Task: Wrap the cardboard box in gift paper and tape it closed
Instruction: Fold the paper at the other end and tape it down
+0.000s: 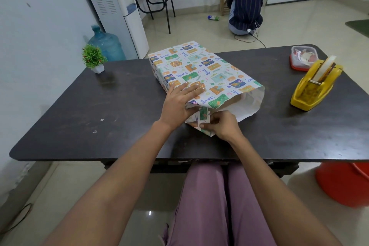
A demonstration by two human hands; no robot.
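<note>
The box lies on the dark table (79,106), wrapped around in white gift paper (201,66) printed with presents and scissors. Its near end is an open paper sleeve, and the cardboard shows brown inside it (236,101). My left hand (179,102) lies flat on the near left corner of the wrapped top, fingers spread. My right hand (221,126) pinches a folded flap of paper (202,121) at the near left of the open end. A yellow tape dispenser (313,86) stands to the right, apart from both hands.
A small potted plant (93,60) stands at the table's far left. A red-lidded plastic container (303,57) sits at the far right behind the dispenser. Beyond the table a person (246,4) crouches on the floor. A red bucket (345,183) is under the right side.
</note>
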